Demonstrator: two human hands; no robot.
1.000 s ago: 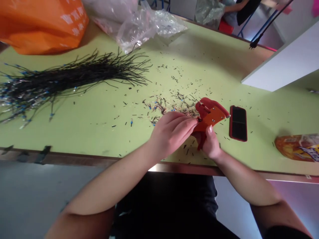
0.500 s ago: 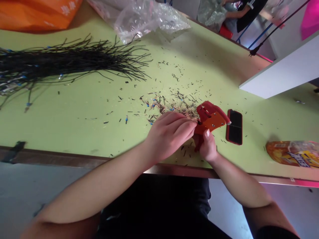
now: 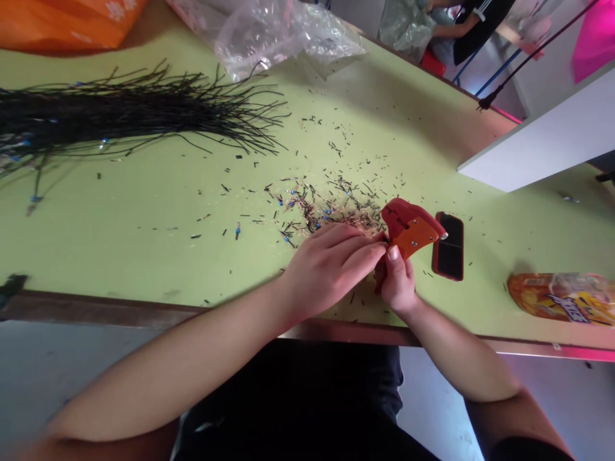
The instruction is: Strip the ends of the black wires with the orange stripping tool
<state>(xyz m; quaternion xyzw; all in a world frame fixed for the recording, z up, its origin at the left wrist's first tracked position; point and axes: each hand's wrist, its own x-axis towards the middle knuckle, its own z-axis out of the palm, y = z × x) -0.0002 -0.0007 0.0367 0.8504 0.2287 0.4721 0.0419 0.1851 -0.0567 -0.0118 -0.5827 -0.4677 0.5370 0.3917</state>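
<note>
My right hand point(image 3: 396, 282) grips the handles of a red and orange wire-stripping tool point(image 3: 410, 229), whose nose points towards the table's left. The fingers of my left hand point(image 3: 334, 269) are closed right at the tool's jaws, and whatever they hold is hidden. Just beyond them lies a scatter of cut insulation and copper wire scraps point(image 3: 321, 208). A long bundle of black wires with blue ferrule ends point(image 3: 134, 109) spreads across the left of the green table point(image 3: 144, 250).
A black phone in a red case point(image 3: 448, 246) lies right of the tool, and a snack bag point(image 3: 562, 298) lies near the right edge. Plastic bags point(image 3: 273, 38) and an orange bag point(image 3: 62, 19) sit at the far side. A white panel point(image 3: 542, 144) overhangs the table's right. A seated person's arm point(image 3: 446, 29) shows beyond.
The whole view has swung, shifting the table contents leftward. The tool has tilted slightly in my right hand, and my left fingers stay at its jaws.
</note>
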